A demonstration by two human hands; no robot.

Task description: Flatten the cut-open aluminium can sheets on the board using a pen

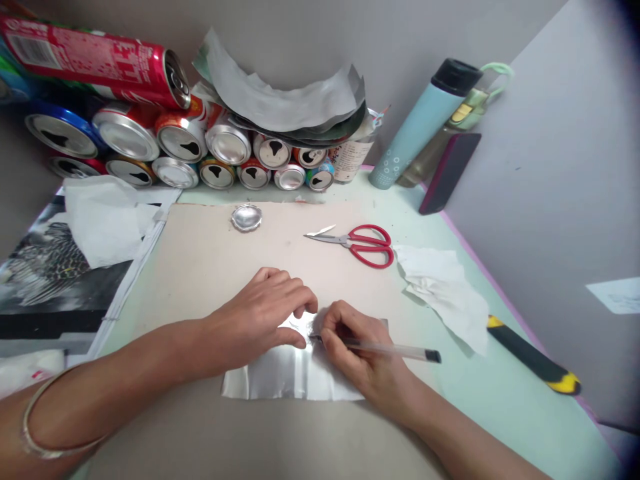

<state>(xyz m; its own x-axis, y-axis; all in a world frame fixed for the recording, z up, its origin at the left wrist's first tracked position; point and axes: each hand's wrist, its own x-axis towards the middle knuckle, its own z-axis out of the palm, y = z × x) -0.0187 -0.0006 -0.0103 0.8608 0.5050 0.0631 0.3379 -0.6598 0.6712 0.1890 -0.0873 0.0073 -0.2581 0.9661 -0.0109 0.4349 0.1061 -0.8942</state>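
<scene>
A thin silvery metal sheet [285,375] lies on the beige board in front of me. My right hand [363,343] is closed around a clear-barrelled pen [400,349] with a dark end cap. The pen's tip meets the sheet near some scratched or drawn lines, partly covered by my fingers. From the left, my left hand [263,310] rests over the sheet's upper left part. Its thumb and curved fingers are apart, framing the marked spot, with nothing held between them.
Red-handled scissors [370,245] and a small silvery can bottom [247,218] lie on the beige board [200,247]. Crumpled tissue [445,287] and a black-yellow cutter [533,357] sit at right. Behind stand stacked drink cans [180,143], curved metal sheets [290,107] and a blue bottle [425,127].
</scene>
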